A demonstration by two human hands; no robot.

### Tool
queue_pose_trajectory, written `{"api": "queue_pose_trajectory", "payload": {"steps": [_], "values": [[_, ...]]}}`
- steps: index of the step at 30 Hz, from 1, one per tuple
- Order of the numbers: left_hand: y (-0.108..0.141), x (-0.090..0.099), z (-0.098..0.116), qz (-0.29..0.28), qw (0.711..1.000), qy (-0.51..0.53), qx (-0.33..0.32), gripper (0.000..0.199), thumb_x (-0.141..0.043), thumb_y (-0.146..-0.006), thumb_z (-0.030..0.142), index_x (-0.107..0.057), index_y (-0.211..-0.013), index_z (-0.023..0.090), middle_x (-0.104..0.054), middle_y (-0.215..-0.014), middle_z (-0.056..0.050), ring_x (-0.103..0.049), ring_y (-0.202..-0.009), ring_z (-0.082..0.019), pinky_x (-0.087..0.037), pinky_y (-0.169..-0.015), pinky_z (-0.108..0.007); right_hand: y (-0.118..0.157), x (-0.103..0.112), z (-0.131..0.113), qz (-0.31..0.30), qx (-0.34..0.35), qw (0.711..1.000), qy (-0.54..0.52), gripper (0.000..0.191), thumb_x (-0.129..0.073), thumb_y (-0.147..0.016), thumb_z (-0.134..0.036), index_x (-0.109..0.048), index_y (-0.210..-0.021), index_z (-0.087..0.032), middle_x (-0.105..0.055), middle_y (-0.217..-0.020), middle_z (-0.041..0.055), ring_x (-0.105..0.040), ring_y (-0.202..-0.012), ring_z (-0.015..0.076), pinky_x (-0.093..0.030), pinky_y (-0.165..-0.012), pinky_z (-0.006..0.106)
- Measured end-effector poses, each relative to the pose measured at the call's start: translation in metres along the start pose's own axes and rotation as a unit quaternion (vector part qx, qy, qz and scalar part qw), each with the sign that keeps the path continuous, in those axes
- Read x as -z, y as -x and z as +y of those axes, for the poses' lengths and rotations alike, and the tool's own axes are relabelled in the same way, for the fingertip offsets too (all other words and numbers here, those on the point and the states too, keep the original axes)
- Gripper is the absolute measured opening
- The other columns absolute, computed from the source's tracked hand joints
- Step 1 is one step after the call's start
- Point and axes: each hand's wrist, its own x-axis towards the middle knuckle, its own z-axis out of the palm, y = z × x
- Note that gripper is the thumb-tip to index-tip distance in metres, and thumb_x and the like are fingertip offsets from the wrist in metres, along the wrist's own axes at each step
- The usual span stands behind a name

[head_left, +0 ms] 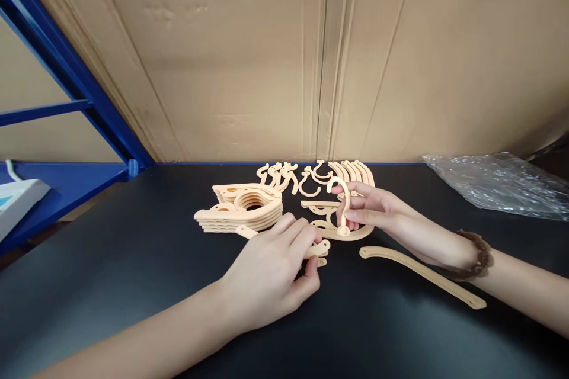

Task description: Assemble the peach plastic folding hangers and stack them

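My left hand (275, 272) is closed on a beige plastic hanger piece (318, 249). Its rounded ends, with small holes, stick out on both sides of the fingers, while the middle is hidden by them. Between thumb and fingers, my right hand (395, 219) pinches a beige hanger hook (347, 204), upright with its curve at the top and its round base low. Behind and below that hook lies a beige hanger frame (326, 232), partly covered by the hand. On the table, beneath my right wrist, a long curved hanger arm (427, 272) rests by itself.
Left of centre is a stack of folded hanger frames (249, 219). Loose hooks (276, 175) and a row of curved arms (358, 173) lie at the back of the black table (133, 284). Clear plastic wrap (493, 183) sits at right, a blue metal frame (75, 65) at left, cardboard (231, 59) behind.
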Motion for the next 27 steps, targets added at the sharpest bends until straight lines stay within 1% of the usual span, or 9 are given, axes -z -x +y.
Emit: {"api": "queue_pose_trajectory", "payload": {"steps": [3, 5, 7, 10, 15, 18, 22, 25, 27], "values": [[0.003, -0.003, 0.003, 0.018, 1.000, 0.018, -0.004, 0.021, -0.043, -0.083, 0.007, -0.055, -0.097, 0.017, -0.062, -0.085, -0.003, -0.053, -0.075, -0.018, -0.046, -0.060, -0.027, 0.001, 0.000, 0.003, -0.005, -0.013, 1.000, -0.020, 0.050, -0.071, -0.085, -0.037, -0.054, -0.131, -0.024, -0.065, -0.089, -0.0002, -0.060, -0.088, 0.0178, -0.046, -0.090, 0.034], [0.003, -0.004, 0.003, 0.033, 0.999, 0.024, -0.008, 0.021, -0.044, -0.087, 0.007, -0.055, -0.101, 0.017, -0.063, -0.088, -0.004, -0.053, -0.077, -0.019, -0.047, -0.063, -0.028, 0.003, 0.000, 0.003, -0.019, -0.015, 0.999, -0.038, 0.051, -0.071, -0.085, -0.037, -0.055, -0.133, -0.025, -0.066, -0.092, 0.0009, -0.060, -0.092, 0.0180, -0.046, -0.090, 0.033], [0.003, -0.004, 0.002, 0.041, 0.999, 0.034, -0.011, 0.019, -0.045, -0.091, 0.008, -0.054, -0.105, 0.016, -0.064, -0.091, -0.004, -0.054, -0.078, -0.018, -0.048, -0.066, -0.029, 0.003, -0.001, 0.003, -0.027, -0.018, 0.998, -0.052, 0.052, -0.071, -0.086, -0.037, -0.055, -0.135, -0.025, -0.066, -0.093, 0.0012, -0.061, -0.091, 0.0174, -0.047, -0.088, 0.032], [0.002, -0.002, 0.001, 0.032, 0.998, 0.045, -0.011, 0.019, -0.046, -0.093, 0.008, -0.053, -0.109, 0.015, -0.065, -0.095, -0.005, -0.055, -0.078, -0.018, -0.048, -0.067, -0.029, 0.004, -0.001, 0.003, -0.030, -0.016, 0.998, -0.056, 0.053, -0.071, -0.087, -0.037, -0.055, -0.136, -0.025, -0.065, -0.089, 0.0001, -0.059, -0.083, 0.0153, -0.047, -0.084, 0.032], [0.003, 0.000, 0.004, 0.010, 0.999, 0.036, -0.024, 0.020, -0.046, -0.096, 0.008, -0.054, -0.112, 0.014, -0.066, -0.099, -0.006, -0.057, -0.081, -0.018, -0.048, -0.068, -0.030, 0.007, 0.000, 0.004, -0.038, -0.018, 0.998, -0.056, 0.051, -0.070, -0.089, -0.035, -0.054, -0.137, -0.024, -0.062, -0.085, -0.0016, -0.055, -0.082, 0.0141, -0.044, -0.088, 0.033], [0.004, 0.000, 0.005, 0.002, 0.999, 0.020, -0.027, 0.019, -0.045, -0.098, 0.009, -0.054, -0.114, 0.014, -0.067, -0.101, -0.006, -0.056, -0.081, -0.018, -0.047, -0.070, -0.030, 0.008, 0.000, 0.006, -0.044, -0.020, 0.997, -0.059, 0.050, -0.070, -0.089, -0.035, -0.054, -0.135, -0.023, -0.064, -0.086, -0.0012, -0.056, -0.080, 0.0143, -0.044, -0.089, 0.035], [0.004, -0.003, 0.003, 0.007, 0.999, 0.013, -0.037, 0.018, -0.047, -0.099, 0.010, -0.054, -0.115, 0.014, -0.067, -0.099, -0.004, -0.054, -0.079, -0.018, -0.044, -0.070, -0.030, 0.008, 0.000, 0.006, -0.053, -0.007, 0.995, -0.080, 0.042, -0.068, -0.090, -0.032, -0.055, -0.129, -0.025, -0.067, -0.088, -0.0009, -0.059, -0.084, 0.0155, -0.044, -0.086, 0.034], [0.005, -0.005, 0.000, 0.016, 0.998, 0.034, -0.045, 0.018, -0.047, -0.100, 0.010, -0.055, -0.116, 0.015, -0.067, -0.099, -0.004, -0.054, -0.080, -0.018, -0.042, -0.071, -0.030, 0.009, -0.001, 0.005, -0.056, -0.007, 0.994, -0.089, 0.033, -0.067, -0.092, -0.031, -0.056, -0.122, -0.026, -0.068, -0.088, -0.0016, -0.059, -0.084, 0.0148, -0.043, -0.083, 0.032], [0.005, -0.007, -0.001, 0.018, 0.998, 0.051, -0.042, 0.019, -0.047, -0.101, 0.011, -0.054, -0.118, 0.015, -0.067, -0.100, -0.003, -0.055, -0.081, -0.018, -0.042, -0.072, -0.030, 0.010, -0.002, 0.003, -0.058, -0.013, 0.994, -0.093, 0.031, -0.067, -0.092, -0.031, -0.057, -0.120, -0.025, -0.068, -0.086, -0.0021, -0.058, -0.082, 0.0140, -0.043, -0.081, 0.031]]}}
